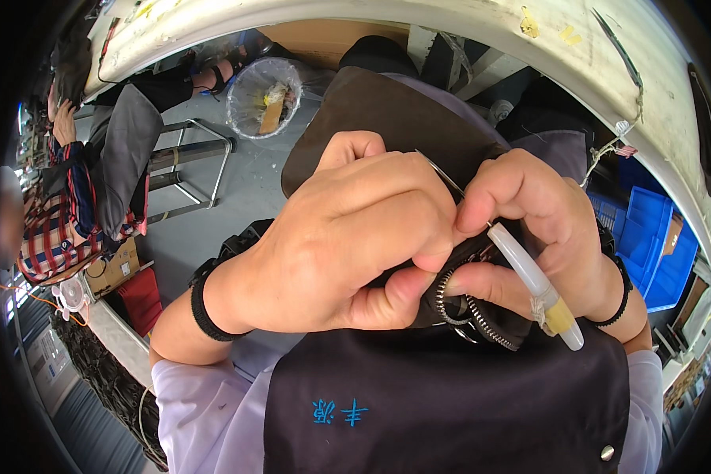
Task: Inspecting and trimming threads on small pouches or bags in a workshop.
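Both hands meet in front of my dark apron, over a dark piece with a metal-toothed zipper (453, 294) that curls open below the fingers. My left hand (340, 229) is closed, its thumb and finger pinching the piece's edge. With index finger and thumb bent round, my right hand (541, 217) is closed too. Across its palm lies a slim tool with a translucent white handle (517, 261), yellowish wrapping near its end and a thin metal shaft at the fingertips. Between the hands sticks out a narrow metal strip (444, 174); whether it belongs to the tool is hidden.
A pale worktable edge (371, 9) curves along the far side, with a thin dark tool and threads at right. A lined waste bin (264, 99) and metal-framed stool (213, 174) stand left, near a seated person (55, 213). Blue crates (652, 245) sit right.
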### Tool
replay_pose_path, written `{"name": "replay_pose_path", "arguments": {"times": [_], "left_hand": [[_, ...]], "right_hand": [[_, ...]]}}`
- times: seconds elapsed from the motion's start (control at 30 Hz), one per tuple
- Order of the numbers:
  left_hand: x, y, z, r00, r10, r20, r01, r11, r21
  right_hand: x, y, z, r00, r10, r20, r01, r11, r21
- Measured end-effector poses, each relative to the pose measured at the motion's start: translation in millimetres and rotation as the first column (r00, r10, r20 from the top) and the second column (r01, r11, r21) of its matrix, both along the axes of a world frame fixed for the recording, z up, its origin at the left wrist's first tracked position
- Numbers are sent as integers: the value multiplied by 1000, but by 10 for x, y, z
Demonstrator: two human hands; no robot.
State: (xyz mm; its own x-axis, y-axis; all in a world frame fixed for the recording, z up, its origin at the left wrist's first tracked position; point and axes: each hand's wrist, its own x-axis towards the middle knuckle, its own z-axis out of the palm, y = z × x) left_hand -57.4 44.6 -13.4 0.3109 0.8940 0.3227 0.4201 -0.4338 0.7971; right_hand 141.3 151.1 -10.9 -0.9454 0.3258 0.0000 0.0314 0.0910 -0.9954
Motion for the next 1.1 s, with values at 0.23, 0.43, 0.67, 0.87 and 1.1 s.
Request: {"name": "replay_pose_path", "arguments": {"times": [0.23,0.43,0.67,0.87,1.1], "left_hand": [[-88,26,7,975,9,223,9,997,-79],[-224,-129,152,955,289,68,-258,921,-291],[-59,-640,213,787,602,-136,-612,732,-299],[6,-833,77,687,677,-265,-722,591,-360],[247,-551,-132,618,616,488,-261,747,-612]], "right_hand": [[-22,18,13,999,15,41,-12,998,-57],[8,30,8,1000,-28,-5,27,993,-116],[-92,84,-88,970,-181,-161,161,978,-131],[-197,137,-55,964,-176,-200,171,984,-40],[-385,98,-120,892,-302,-336,369,916,159]]}}
